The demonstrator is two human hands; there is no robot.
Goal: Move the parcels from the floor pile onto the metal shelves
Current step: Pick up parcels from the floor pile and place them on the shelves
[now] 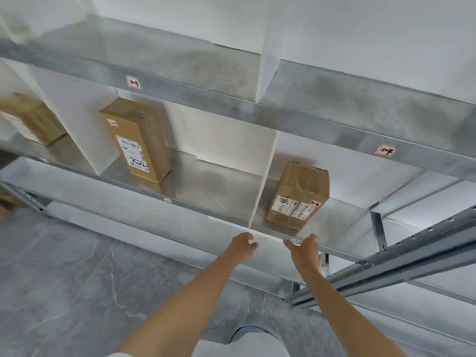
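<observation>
Standing brown, labelled cardboard parcel

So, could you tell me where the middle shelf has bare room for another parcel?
The widest bare patch lies between the tall box and the white divider. Right of the short box the shelf is also bare. The top shelf holds nothing in view.

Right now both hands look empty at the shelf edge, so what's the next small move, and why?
Probably pull both hands back and turn to the floor pile for another parcel. The left hand and right hand hold nothing, fingers loosely curled near the shelf lip. The small box already sits upright behind them, right of the white divider, untouched.
</observation>
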